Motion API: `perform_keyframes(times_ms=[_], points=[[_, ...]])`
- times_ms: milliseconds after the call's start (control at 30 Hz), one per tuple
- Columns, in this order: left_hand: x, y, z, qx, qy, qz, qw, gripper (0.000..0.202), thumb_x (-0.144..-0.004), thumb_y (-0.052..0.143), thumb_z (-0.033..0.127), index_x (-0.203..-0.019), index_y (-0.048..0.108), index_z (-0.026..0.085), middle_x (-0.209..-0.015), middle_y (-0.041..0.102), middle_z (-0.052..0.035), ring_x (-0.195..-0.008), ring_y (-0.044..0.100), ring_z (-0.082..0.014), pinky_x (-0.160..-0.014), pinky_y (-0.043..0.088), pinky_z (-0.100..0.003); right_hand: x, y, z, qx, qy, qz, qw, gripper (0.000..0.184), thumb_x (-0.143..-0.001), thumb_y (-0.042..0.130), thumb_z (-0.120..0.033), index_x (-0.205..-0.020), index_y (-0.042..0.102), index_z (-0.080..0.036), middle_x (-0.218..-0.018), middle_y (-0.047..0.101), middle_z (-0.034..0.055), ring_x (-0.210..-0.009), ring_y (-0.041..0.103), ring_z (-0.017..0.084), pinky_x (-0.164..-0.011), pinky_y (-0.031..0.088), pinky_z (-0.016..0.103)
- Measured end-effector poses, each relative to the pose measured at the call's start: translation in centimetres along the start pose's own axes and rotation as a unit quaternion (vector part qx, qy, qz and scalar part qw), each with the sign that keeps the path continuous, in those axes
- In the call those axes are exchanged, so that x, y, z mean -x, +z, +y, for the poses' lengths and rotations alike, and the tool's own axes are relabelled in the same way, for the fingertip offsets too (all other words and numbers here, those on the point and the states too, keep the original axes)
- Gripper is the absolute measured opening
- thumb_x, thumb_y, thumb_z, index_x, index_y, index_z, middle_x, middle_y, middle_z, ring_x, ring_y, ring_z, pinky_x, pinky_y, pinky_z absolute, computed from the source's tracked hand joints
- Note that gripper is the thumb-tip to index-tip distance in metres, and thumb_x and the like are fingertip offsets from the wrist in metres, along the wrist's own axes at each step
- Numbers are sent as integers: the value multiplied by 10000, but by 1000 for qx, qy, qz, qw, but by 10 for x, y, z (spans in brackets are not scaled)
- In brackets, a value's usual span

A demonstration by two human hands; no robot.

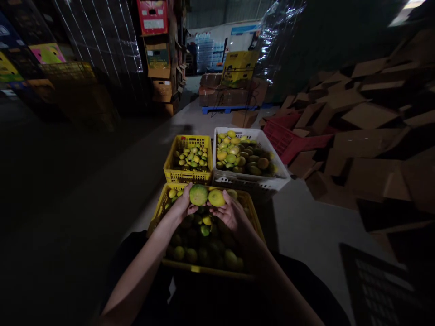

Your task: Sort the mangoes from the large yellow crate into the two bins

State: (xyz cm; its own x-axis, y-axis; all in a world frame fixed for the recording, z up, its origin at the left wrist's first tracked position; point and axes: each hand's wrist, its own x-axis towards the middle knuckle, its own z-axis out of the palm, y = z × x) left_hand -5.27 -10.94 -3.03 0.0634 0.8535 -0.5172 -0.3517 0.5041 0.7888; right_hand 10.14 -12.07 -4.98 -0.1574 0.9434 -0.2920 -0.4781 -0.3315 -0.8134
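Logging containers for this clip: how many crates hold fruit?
3. The near yellow crate in front; the far yellow crate behind it, left; the white crate behind, right. Red crates farther right look empty; the dark may hide others.

Two hands – left hand [185, 204], right hand [231, 213] – two held citrus, a green fruit [199, 194] and a yellow fruit [216, 198], and four crates: near yellow crate [158, 210], far yellow crate [186, 174], white crate [251, 183], red crate [292, 142].
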Motion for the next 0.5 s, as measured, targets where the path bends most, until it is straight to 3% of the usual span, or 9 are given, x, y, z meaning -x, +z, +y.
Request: perform_keyframes(times_ms=[233,500], points=[[-2,-3,0,-4,-24,-33,999,574,-749,449,711,-561,442,169,-412,467,17,-316,250,-21,-368,152,-171,-4,-4,3,8,25,-2,1000,381,-739,655,-529,-879,630,-175,-733,721,76,-627,668,189,-619,542,303],[7,0,2,-57,56,-37,996,519,-763,491,662,-573,452,181,-415,432,21,-320,227,-25,-375,86,-195,-7,-6,4,-6,53,-9,999,382,-742,636,-548,-825,658,-176,-670,707,76,-582,652,175,-591,547,281]])
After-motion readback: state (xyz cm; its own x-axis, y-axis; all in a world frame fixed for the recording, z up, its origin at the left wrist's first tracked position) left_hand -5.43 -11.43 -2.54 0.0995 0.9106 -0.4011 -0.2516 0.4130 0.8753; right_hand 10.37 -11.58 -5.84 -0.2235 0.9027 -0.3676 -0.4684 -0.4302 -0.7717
